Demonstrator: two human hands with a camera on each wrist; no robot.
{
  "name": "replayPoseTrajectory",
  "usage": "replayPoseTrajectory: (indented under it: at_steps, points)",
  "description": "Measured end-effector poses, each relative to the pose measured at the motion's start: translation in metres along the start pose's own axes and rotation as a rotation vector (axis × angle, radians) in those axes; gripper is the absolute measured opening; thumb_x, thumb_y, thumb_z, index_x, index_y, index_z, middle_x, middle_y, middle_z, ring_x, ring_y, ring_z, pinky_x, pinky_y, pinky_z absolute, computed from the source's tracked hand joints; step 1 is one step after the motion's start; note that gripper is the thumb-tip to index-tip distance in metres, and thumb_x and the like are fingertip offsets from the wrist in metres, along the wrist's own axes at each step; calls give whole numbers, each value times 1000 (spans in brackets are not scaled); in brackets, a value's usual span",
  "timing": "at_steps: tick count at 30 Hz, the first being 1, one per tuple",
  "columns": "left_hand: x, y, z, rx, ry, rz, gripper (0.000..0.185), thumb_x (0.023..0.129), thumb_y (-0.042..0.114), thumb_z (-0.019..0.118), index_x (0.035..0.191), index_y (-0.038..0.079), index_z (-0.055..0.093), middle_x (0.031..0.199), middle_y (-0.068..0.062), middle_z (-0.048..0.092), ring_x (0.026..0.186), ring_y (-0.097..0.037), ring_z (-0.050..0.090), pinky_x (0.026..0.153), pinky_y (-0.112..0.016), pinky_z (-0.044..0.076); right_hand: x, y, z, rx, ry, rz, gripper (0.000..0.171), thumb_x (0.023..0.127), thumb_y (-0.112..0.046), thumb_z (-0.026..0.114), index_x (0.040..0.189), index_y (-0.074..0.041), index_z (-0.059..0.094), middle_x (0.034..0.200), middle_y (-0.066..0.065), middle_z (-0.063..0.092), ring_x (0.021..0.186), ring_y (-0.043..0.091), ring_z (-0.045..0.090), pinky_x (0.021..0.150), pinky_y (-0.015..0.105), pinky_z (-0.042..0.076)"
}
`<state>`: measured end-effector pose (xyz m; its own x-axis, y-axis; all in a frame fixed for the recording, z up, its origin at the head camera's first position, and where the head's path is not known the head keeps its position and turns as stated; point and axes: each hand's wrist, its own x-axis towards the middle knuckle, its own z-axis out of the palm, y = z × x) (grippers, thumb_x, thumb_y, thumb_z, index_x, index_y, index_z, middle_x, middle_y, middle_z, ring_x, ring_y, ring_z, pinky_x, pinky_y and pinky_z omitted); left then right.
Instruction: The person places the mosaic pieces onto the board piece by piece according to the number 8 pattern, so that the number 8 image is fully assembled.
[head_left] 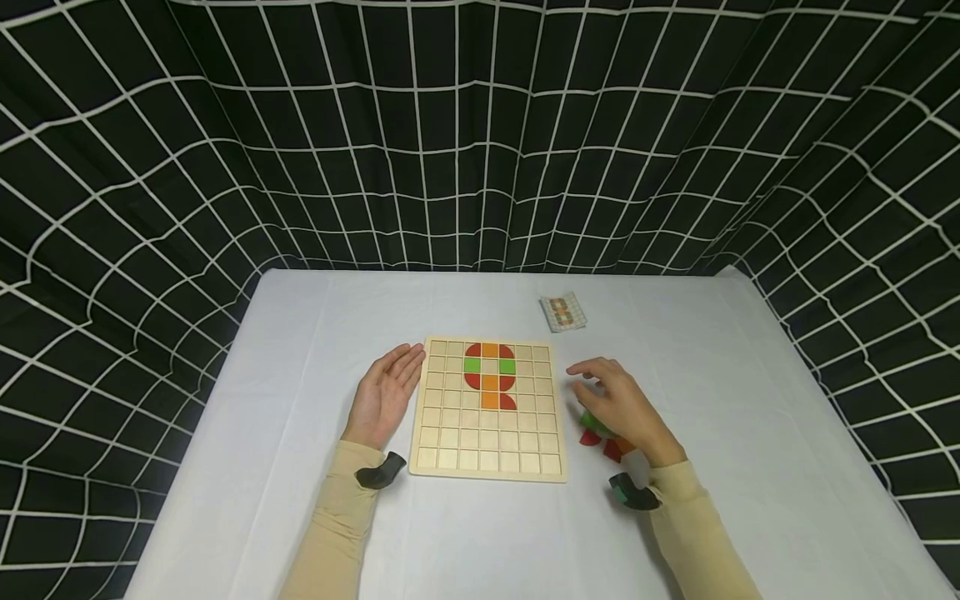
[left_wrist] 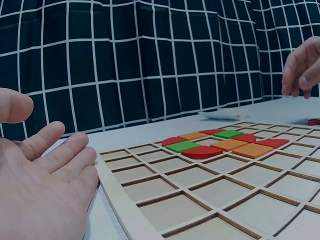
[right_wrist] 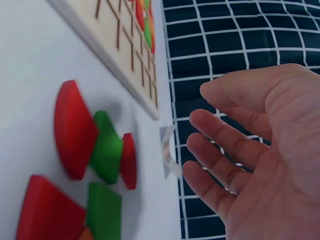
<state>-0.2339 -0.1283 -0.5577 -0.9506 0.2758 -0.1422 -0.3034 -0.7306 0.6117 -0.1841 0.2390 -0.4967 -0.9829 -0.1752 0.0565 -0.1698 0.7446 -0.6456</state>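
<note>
A wooden grid board [head_left: 487, 433] lies on the white table, and red, green and orange tiles [head_left: 490, 375] fill some cells near its far edge. My left hand [head_left: 384, 396] rests flat against the board's left edge, fingers straight, holding nothing. In the left wrist view the board [left_wrist: 200, 190] and its tiles [left_wrist: 220, 144] spread out before that hand [left_wrist: 45, 185]. My right hand [head_left: 618, 404] hovers to the right of the board over a small pile of loose red, green and orange pieces [head_left: 603, 440], fingers relaxed and empty. The right wrist view shows the loose pieces [right_wrist: 90, 165] under the hand [right_wrist: 250, 155].
A small patterned card [head_left: 563, 312] lies on the table beyond the board. Black cloth with a white grid [head_left: 480, 133] hangs behind and on both sides. The white table [head_left: 750, 417] runs wide on the left and right.
</note>
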Motion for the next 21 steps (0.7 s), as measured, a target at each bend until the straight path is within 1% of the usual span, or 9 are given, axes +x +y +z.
replayPoseTrajectory:
  at_steps: [6,12,17,21]
  points:
    - [0,0,0,7,-5,5,55,113,28,28,155,-4,14,166,-20,22,157,-27,23,132,-31,22,-5,8,3,-48,-19,43,26,98,-13,65,122,-3,68,123,14,68,113,32,58,94,53,56]
    - [0,-1,0,20,-1,-1,55,113,28,28,156,-4,15,165,-19,24,156,-27,24,132,-31,23,-11,15,7,-129,-26,78,26,97,-17,67,120,-5,69,122,13,69,112,30,58,95,54,56]
    - [0,-1,-1,14,7,-1,53,113,27,30,154,-4,18,164,-19,26,156,-27,25,132,-30,23,-14,20,8,-200,-9,96,25,95,-20,69,115,-6,71,117,12,69,107,29,59,88,51,57]
    - [0,-1,0,10,13,2,49,113,27,30,151,-3,22,164,-19,26,156,-27,26,132,-30,23,-14,20,7,-246,-22,154,30,93,-26,72,116,-7,70,111,10,66,97,24,58,76,40,57]
